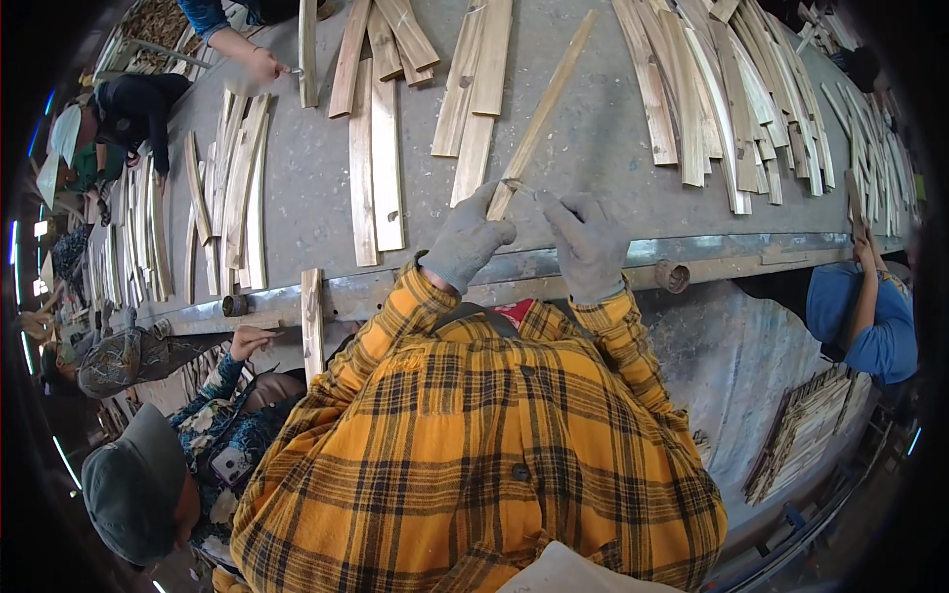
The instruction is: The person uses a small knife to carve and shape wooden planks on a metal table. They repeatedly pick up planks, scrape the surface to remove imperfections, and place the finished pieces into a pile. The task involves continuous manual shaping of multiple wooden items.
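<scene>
My left hand [469,238], in a grey glove, is closed around the near end of a long thin wooden strip [550,99]. The strip slants away from me to the upper right, over the grey table. My right hand [587,242], gloved too, is closed with its fingers pinched. A small thin tool [525,188] juts from those fingers and meets the strip beside my left fingertips. Its kind is too small to make out, and its handle is hidden in the glove. Pale boards [476,109] lie just beyond my left hand.
Loose strips lie in a large pile [736,99] on the table [583,148] at right, with more boards at left. A metal edge [534,265] runs along the near side, with a short round pipe end [672,277] on it. Co-workers stand at both sides and across the table.
</scene>
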{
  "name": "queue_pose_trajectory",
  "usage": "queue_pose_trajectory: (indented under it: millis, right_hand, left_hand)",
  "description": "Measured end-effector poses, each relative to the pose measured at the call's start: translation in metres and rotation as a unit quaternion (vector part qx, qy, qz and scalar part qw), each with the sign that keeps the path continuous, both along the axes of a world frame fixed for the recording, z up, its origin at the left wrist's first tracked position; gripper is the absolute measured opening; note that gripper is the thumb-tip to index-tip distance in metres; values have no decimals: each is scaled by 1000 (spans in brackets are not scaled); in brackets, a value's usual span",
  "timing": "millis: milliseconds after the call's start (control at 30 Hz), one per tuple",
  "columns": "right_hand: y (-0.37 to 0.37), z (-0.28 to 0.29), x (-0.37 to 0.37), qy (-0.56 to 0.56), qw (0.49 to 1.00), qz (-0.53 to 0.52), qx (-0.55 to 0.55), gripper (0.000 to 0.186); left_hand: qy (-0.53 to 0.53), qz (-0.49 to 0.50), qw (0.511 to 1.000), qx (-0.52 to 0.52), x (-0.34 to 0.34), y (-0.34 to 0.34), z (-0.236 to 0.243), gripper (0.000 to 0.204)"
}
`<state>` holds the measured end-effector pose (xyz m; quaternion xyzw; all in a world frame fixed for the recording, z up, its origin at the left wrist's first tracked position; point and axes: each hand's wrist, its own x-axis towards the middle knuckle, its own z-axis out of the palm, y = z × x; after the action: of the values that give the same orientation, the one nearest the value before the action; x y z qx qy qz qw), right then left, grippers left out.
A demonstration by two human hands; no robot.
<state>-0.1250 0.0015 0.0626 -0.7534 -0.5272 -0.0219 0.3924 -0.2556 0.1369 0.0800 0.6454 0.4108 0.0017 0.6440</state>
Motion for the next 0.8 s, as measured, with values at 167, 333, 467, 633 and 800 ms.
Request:
queue_pose_trajectory:
  millis: [167,333,467,633,800]
  right_hand:
    - [1,0,7,64,998,22,17,37]
    - [1,-1,10,34,999,23,-16,32]
    - [-3,-10,15,236,966,98,36,31]
    - [17,-19,10,352,923,68,140,35]
    - [21,-26,-9,288,944,38,159,32]
  left_hand:
    - [0,-16,1000,26,-4,2,-2,67]
    - [23,-9,998,60,2,-4,9,67]
    - [-10,6,993,-116,-4,7,3,67]
    - [-113,84,939,-315,-4,2,15,49]
    - [-154,113,899,-394,-2,0,19,47]
